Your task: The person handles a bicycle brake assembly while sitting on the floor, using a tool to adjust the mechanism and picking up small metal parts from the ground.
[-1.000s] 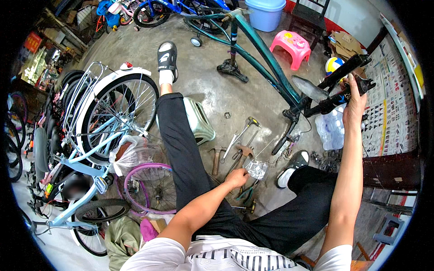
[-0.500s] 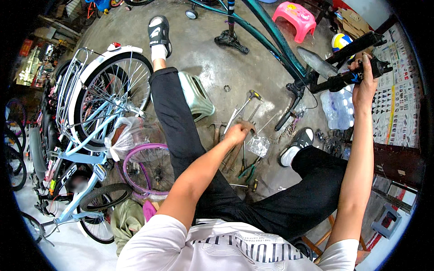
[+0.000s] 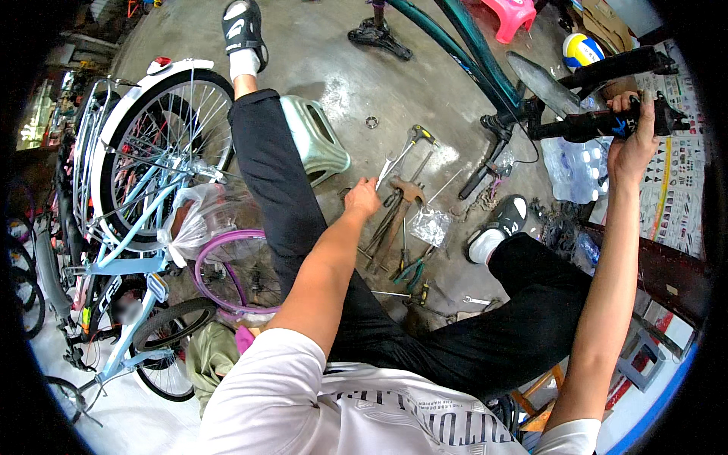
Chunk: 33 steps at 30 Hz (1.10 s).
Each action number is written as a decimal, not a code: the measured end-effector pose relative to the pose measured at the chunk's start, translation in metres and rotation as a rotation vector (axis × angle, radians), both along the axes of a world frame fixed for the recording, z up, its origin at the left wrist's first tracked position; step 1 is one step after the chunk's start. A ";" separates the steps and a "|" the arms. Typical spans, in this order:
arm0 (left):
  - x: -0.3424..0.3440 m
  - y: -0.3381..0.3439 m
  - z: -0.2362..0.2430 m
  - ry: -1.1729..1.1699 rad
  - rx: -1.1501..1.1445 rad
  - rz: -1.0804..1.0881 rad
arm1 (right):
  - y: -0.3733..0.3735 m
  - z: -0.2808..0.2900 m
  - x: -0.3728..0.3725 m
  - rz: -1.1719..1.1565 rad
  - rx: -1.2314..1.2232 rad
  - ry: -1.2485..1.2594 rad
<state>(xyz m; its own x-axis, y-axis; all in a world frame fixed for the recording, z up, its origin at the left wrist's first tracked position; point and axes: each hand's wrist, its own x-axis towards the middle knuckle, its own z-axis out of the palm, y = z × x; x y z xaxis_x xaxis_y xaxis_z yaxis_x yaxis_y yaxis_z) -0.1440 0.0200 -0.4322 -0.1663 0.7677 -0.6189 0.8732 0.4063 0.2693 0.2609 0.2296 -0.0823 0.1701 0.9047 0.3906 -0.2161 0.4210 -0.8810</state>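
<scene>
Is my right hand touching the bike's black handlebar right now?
Touching. In the head view the right hand is wrapped around the black handlebar, with the fingers closed over it and no gap showing between them.

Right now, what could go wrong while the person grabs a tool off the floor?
The left hand reaches down into a pile of tools lying crossed over each other, so fingers might get pinched or scraped. The right hand alone grips the bike handlebar, so the bike could tip or swing. Loose tools by the shoe could trip a foot.
</scene>
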 end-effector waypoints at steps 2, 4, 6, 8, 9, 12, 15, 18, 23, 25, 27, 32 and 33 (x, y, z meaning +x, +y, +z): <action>0.000 0.001 -0.009 0.024 -0.020 -0.008 | 0.002 -0.001 -0.001 -0.027 0.014 -0.013; -0.002 -0.003 -0.020 0.025 -0.043 -0.022 | 0.004 0.001 -0.006 0.062 0.072 -0.054; 0.000 -0.001 -0.018 0.009 -0.101 -0.055 | 0.007 -0.004 0.001 0.017 0.034 -0.018; 0.005 0.000 -0.006 0.025 -0.156 -0.054 | 0.006 -0.002 -0.006 -0.049 0.009 0.008; 0.008 -0.002 -0.004 0.035 -0.181 -0.053 | 0.009 -0.008 0.006 0.065 0.037 0.005; 0.026 -0.014 -0.001 0.060 0.102 0.059 | 0.012 -0.003 0.023 0.033 0.017 0.020; 0.064 -0.040 0.001 0.108 0.316 0.220 | 0.006 0.001 0.011 -0.026 -0.022 0.015; 0.095 -0.078 -0.006 0.018 0.163 0.023 | 0.007 -0.004 -0.004 -0.066 -0.021 -0.017; 0.122 -0.109 0.003 -0.053 -0.333 -0.273 | 0.010 -0.005 0.010 -0.047 -0.024 0.010; 0.123 -0.112 0.007 -0.069 -0.394 -0.191 | 0.007 -0.005 0.003 -0.099 -0.027 0.004; 0.117 -0.112 -0.006 -0.092 -0.374 -0.189 | 0.011 -0.004 0.003 -0.092 0.003 0.000; 0.125 -0.091 0.031 -0.040 -0.300 -0.364 | 0.006 -0.003 -0.002 -0.122 0.031 -0.053; 0.131 -0.089 0.038 -0.043 -0.277 -0.365 | 0.004 -0.003 -0.007 -0.138 0.046 -0.068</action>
